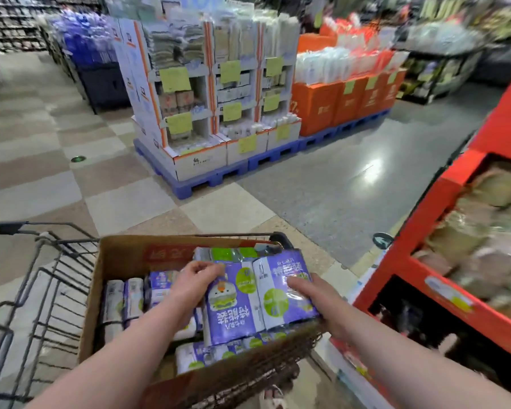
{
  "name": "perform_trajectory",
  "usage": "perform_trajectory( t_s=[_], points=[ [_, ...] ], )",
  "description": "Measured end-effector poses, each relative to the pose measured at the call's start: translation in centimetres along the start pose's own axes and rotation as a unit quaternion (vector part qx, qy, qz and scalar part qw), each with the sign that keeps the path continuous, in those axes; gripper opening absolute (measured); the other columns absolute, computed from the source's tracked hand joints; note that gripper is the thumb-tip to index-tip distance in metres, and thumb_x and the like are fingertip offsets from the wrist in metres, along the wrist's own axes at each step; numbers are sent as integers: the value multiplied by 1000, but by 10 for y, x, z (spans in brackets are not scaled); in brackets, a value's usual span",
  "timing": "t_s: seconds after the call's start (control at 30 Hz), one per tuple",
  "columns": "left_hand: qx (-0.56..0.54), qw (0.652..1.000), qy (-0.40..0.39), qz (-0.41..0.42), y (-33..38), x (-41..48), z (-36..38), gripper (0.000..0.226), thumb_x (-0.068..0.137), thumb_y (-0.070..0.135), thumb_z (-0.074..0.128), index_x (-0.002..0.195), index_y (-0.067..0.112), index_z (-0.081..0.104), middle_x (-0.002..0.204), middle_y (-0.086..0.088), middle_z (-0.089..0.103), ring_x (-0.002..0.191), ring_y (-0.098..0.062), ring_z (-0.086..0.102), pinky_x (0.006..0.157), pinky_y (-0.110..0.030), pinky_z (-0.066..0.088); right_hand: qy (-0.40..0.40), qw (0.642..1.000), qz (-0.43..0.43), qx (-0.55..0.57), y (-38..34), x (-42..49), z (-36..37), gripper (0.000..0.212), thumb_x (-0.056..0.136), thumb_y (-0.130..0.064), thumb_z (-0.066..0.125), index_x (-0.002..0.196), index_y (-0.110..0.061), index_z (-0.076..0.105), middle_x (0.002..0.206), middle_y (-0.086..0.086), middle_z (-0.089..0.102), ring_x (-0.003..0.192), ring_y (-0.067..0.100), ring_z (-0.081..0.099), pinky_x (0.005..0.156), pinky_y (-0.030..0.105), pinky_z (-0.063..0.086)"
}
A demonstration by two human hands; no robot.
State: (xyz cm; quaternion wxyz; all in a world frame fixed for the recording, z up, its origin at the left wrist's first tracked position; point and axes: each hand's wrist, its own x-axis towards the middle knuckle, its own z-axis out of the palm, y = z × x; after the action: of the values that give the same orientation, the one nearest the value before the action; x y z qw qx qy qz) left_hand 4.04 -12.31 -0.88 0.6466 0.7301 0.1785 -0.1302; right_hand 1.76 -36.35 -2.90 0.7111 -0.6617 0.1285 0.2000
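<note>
Where the cardboard box [121,261] fills the right part of the wire cart [42,276], a purple pack [236,308] is held just above the other packs [130,296] stowed inside. Open floor [322,196] is left ahead, while a red shelf [410,261] stands close on the right. The pack's far edge is pinched by the curled fingers of the left hand [194,278]; its right side is gripped by the right hand [313,293], whose thumb is hidden. The shelf's goods are blurred. White print, green circles and a cartoon figure are shown on the glossy wrapper.
</note>
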Motion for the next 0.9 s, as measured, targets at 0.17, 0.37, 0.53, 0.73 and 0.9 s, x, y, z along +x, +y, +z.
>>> perform_trajectory(
  t_s=[0.17, 0.37, 0.53, 0.73, 0.9],
  points=[
    [11, 995, -98, 30, 15, -15, 68, 50, 49, 48, 76, 87, 17, 65, 85, -12, 71, 74, -26, 65, 72, -37, 51, 109, 993, -34, 43, 6, -63, -53, 41, 75, -24, 72, 110, -5, 63, 89, 10, 75, 68, 21, 72, 60, 27, 55],
    [16, 977, -207, 49, 26, -47, 156, 42, 49, 39, 76, 82, 14, 67, 82, -13, 72, 75, -27, 66, 74, -37, 51, 214, 973, -54, 74, 18, -135, -115, 25, 77, -23, 70, 98, -9, 68, 92, 14, 74, 70, 23, 70, 70, 32, 56],
    [32, 962, -266, 44, 28, -92, 232, 45, 50, 29, 79, 86, 7, 64, 83, -19, 70, 74, -31, 66, 74, -42, 54, 289, 951, -65, 91, 38, -206, -168, 23, 83, -20, 70, 103, -11, 65, 93, 10, 75, 74, 25, 71, 73, 35, 57],
    [76, 934, -342, 66, 17, -173, 359, 22, 83, 24, 72, 97, 9, 65, 87, -10, 73, 67, -21, 68, 56, -24, 49, 377, 914, -81, 123, 75, -326, -251, 30, 84, -22, 70, 111, -12, 64, 100, 11, 74, 86, 29, 71, 83, 41, 56],
    [95, 904, -410, 72, -6, -269, 463, 17, 86, 22, 69, 94, 7, 66, 79, -8, 72, 62, -19, 67, 56, -25, 50, 416, 894, -85, 139, 105, -440, -328, 34, 81, -26, 71, 112, -13, 64, 99, 11, 75, 83, 28, 73, 79, 40, 58]
  ],
)
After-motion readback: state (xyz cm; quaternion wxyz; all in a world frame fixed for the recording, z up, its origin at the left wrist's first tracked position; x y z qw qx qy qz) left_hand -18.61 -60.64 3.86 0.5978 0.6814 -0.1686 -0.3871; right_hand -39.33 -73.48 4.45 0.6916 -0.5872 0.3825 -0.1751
